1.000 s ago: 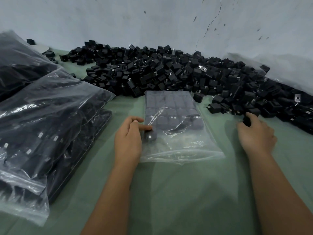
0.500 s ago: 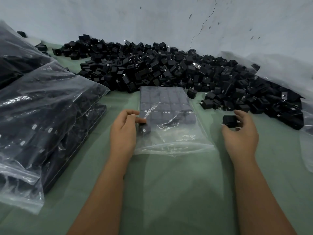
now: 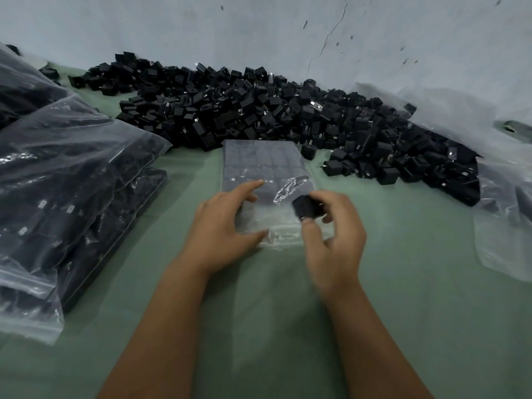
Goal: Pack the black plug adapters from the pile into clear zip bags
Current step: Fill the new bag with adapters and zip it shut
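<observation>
A clear zip bag lies flat in the middle of the green surface, partly filled with rows of black plug adapters. My left hand holds the bag's near left edge, forefinger stretched over the top and thumb at the open mouth. My right hand pinches one black plug adapter just above the bag's near right corner. The big pile of loose black adapters spreads along the wall behind the bag and off to the right.
Filled clear bags of adapters are stacked at the left. An empty clear plastic bag lies at the right edge. A pale cracked wall closes off the back. The green surface reaches to the front.
My right hand has carried the adapter leftward from beside the pile to the bag's mouth. My left hand has shifted from the bag's left side to its near edge.
</observation>
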A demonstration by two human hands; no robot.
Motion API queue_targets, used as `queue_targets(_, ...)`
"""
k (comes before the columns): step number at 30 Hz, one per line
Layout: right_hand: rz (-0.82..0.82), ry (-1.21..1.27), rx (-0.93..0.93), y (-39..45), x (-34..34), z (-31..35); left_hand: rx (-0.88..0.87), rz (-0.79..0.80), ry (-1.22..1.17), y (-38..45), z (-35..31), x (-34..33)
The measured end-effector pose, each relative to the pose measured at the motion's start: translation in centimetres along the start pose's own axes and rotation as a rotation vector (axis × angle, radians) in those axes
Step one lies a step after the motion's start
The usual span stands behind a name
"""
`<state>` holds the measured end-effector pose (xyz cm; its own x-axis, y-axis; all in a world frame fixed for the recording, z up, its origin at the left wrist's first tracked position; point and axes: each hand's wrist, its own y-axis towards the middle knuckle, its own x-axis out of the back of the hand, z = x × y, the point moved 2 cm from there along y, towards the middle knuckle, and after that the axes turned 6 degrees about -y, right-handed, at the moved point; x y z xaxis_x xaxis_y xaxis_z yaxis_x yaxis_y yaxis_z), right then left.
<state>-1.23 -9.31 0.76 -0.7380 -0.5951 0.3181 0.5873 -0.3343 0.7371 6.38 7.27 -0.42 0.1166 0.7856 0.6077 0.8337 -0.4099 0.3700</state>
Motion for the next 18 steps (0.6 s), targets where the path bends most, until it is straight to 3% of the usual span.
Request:
queue_targets(5, 0.242, -0.084, 0.187, -1.1, -2.0, 2.3, 0.112, -0.157, -0.284, -0.1, 0.5, -0.1)
queue_targets(12, 0.488, -0.319, 0.063, -1.3, -3.6, 1.2, 0.184, -0.278, -0.396, 0.1, 0.3, -0.1)
queue_targets(18, 0.435, -0.464, 0.121, -1.1, -3.7, 1.2, 0.078, -0.286, -0.453, -0.1, -0.5, 0.2)
